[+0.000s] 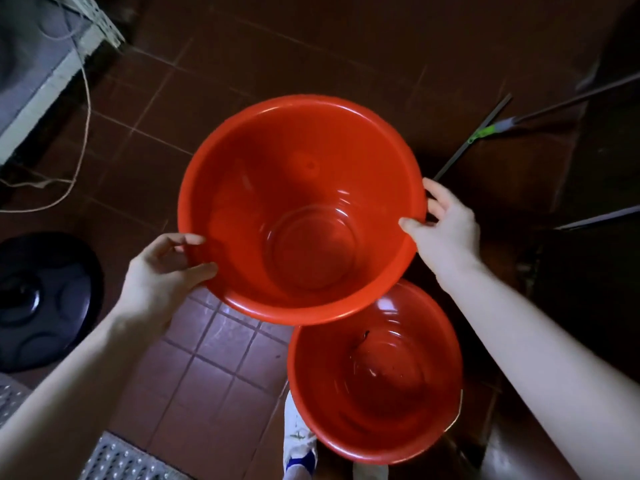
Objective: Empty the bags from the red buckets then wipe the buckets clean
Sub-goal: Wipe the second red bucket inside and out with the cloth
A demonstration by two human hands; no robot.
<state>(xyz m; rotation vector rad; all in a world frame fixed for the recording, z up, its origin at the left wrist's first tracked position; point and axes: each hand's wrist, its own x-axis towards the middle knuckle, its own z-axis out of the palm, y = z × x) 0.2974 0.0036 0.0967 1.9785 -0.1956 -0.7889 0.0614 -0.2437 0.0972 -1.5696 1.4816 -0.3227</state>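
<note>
- red bucket [263, 174], the larger one in view, is hanging above the tiled floor [214, 358], its bare inside facing the camera.
- left hand [162, 268] is gripping the near-left rim, fingers and thumb curling round the lip.
- right hand [446, 230] is pinching the right rim, thumb lying inside and fingers wrapping the outside.
- second red bucket [375, 393] is standing on the floor just below the first, partly overlapped by it, with dark specks sticking inside.
- white shoe [299, 441] is showing beside it.
- black round lid [45, 299] is lying at the left.
</note>
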